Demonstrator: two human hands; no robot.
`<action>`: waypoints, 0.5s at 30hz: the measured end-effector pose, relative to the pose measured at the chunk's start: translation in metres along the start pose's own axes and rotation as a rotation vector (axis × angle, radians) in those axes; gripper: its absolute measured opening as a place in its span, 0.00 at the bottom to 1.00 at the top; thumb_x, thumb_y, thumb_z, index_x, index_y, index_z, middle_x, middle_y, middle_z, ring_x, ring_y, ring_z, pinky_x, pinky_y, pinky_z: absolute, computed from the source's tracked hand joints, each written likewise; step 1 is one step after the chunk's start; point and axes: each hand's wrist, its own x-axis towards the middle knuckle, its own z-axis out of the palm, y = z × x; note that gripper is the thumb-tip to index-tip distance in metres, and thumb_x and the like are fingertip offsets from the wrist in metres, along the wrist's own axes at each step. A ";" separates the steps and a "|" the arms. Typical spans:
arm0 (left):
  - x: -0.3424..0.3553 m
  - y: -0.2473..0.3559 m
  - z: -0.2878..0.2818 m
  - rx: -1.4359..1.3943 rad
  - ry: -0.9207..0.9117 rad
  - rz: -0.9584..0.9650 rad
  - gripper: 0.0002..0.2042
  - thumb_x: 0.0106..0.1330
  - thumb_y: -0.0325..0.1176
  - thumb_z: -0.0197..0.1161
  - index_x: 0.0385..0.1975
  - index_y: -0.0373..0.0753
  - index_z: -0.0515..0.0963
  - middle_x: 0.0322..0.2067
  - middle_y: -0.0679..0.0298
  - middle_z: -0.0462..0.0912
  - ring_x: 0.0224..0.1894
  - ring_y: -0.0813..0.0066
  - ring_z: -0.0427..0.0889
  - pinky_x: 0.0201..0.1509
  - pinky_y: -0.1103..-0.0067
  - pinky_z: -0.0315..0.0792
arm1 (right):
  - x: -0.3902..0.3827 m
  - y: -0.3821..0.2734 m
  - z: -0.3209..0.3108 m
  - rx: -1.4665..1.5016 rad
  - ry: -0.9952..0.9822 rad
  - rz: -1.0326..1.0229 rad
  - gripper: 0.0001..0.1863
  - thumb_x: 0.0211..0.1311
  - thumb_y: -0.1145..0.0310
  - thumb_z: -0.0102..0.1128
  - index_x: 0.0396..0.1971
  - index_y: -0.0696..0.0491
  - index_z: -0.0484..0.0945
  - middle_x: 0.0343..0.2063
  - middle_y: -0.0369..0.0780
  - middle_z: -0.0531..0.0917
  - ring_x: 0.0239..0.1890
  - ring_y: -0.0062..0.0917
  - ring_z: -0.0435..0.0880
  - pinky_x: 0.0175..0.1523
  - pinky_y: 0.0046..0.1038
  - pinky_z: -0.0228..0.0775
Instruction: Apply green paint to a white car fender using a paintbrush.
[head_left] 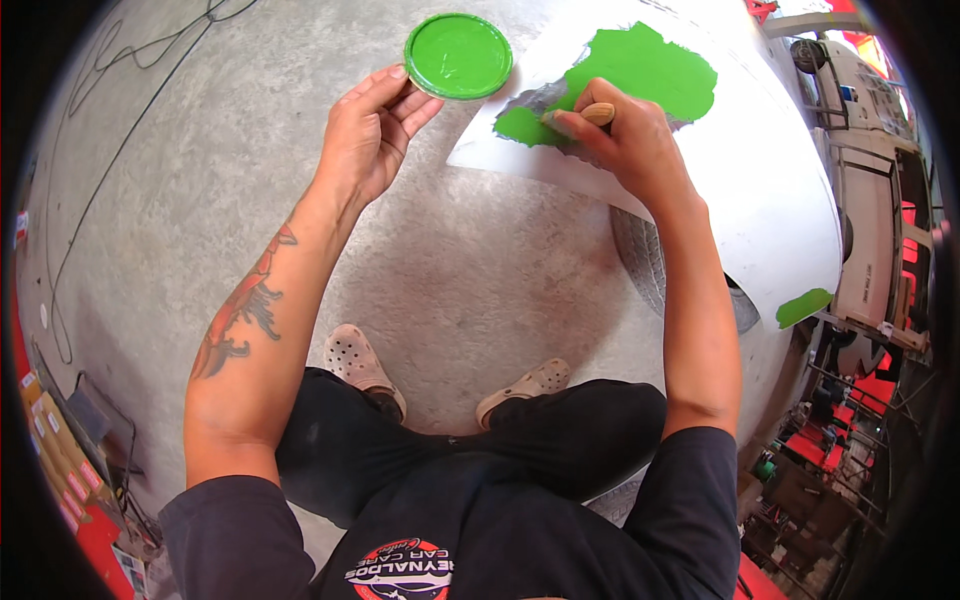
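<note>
Your left hand [375,125] has the round lid [460,97] by its near-left edge, thumb at the rim and the other fingers loosely bent at the underside; it sits up beside the white car body panel [760,150], well apart from it. The lid looks thin and light, probably stiff, but the wet green paste [458,55] across its face would be slippery, so keep your hold on the rim and underside and carry it level. Your right hand [630,130] is closed around the wood-handled putty knife [598,114], its working end down at the green patch [650,70] on the panel; the blade is mostly hidden, so you cannot tell how much it flexes. Judge the handle as light and firm, best taken low, near the blade, for control. The paste seems thick, soft and easily marked, so keep your knuckles off it; the panel likely dents under hard pressure.
</note>
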 end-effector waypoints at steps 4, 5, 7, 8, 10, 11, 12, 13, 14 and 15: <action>0.000 -0.005 0.004 -0.021 0.004 0.020 0.11 0.70 0.29 0.50 0.44 0.26 0.71 0.43 0.51 0.78 0.48 0.64 0.80 0.57 0.71 0.76 | -0.005 0.018 0.001 -0.063 -0.036 -0.059 0.12 0.58 0.64 0.65 0.26 0.55 0.73 0.17 0.38 0.77 0.20 0.21 0.73 0.27 0.26 0.65; 0.001 -0.005 0.004 -0.017 0.003 0.018 0.10 0.70 0.28 0.50 0.43 0.27 0.71 0.43 0.51 0.78 0.48 0.64 0.80 0.58 0.71 0.76 | -0.006 0.022 0.000 -0.168 -0.020 -0.105 0.12 0.59 0.64 0.65 0.26 0.55 0.74 0.17 0.37 0.77 0.19 0.19 0.73 0.26 0.25 0.66; 0.000 -0.005 0.002 -0.010 0.011 0.020 0.10 0.70 0.28 0.50 0.43 0.27 0.71 0.43 0.52 0.78 0.48 0.64 0.80 0.58 0.71 0.75 | -0.008 0.014 -0.005 -0.068 0.011 -0.023 0.12 0.58 0.65 0.65 0.25 0.56 0.74 0.19 0.39 0.78 0.21 0.24 0.75 0.29 0.27 0.67; 0.000 -0.004 0.002 -0.009 0.009 0.024 0.10 0.70 0.28 0.50 0.43 0.27 0.71 0.43 0.52 0.78 0.48 0.64 0.80 0.58 0.71 0.75 | -0.008 0.011 -0.007 0.030 0.043 0.061 0.12 0.57 0.66 0.64 0.24 0.56 0.73 0.21 0.41 0.78 0.24 0.29 0.76 0.32 0.30 0.67; 0.001 -0.005 0.003 -0.010 0.001 0.026 0.10 0.70 0.28 0.50 0.43 0.27 0.71 0.43 0.52 0.78 0.48 0.64 0.80 0.58 0.71 0.75 | -0.011 0.013 -0.001 0.194 0.121 0.111 0.10 0.58 0.66 0.64 0.25 0.56 0.75 0.20 0.38 0.79 0.21 0.20 0.75 0.28 0.24 0.67; 0.001 -0.005 0.003 -0.012 0.007 0.029 0.10 0.70 0.29 0.50 0.43 0.27 0.71 0.43 0.52 0.78 0.48 0.64 0.80 0.58 0.71 0.75 | -0.013 0.014 0.005 0.359 0.198 0.159 0.09 0.60 0.67 0.64 0.27 0.56 0.77 0.19 0.34 0.80 0.18 0.11 0.74 0.24 0.18 0.66; 0.001 -0.005 0.003 -0.016 0.011 0.032 0.10 0.70 0.29 0.50 0.43 0.27 0.71 0.43 0.52 0.78 0.48 0.64 0.80 0.58 0.70 0.75 | -0.014 0.018 0.014 0.358 0.200 0.160 0.09 0.60 0.67 0.64 0.27 0.56 0.77 0.19 0.34 0.80 0.18 0.11 0.74 0.24 0.18 0.66; 0.002 -0.006 0.004 -0.016 0.007 0.032 0.10 0.70 0.29 0.50 0.43 0.27 0.71 0.43 0.52 0.78 0.48 0.64 0.80 0.58 0.70 0.75 | -0.014 0.021 0.025 0.328 0.225 0.148 0.08 0.60 0.67 0.64 0.27 0.56 0.78 0.19 0.34 0.80 0.18 0.11 0.74 0.24 0.18 0.65; 0.002 -0.007 0.004 0.001 -0.007 0.010 0.11 0.70 0.29 0.50 0.45 0.27 0.70 0.47 0.51 0.76 0.52 0.64 0.78 0.61 0.71 0.72 | -0.015 0.024 0.030 0.298 0.250 0.137 0.08 0.60 0.67 0.64 0.28 0.56 0.79 0.19 0.33 0.80 0.19 0.11 0.74 0.23 0.17 0.65; 0.001 -0.007 0.003 0.019 -0.016 -0.010 0.12 0.70 0.30 0.50 0.47 0.27 0.70 0.50 0.51 0.74 0.55 0.63 0.75 0.64 0.71 0.69 | -0.015 0.024 0.030 0.301 0.250 0.137 0.08 0.60 0.67 0.64 0.28 0.56 0.79 0.19 0.33 0.80 0.19 0.11 0.74 0.23 0.17 0.65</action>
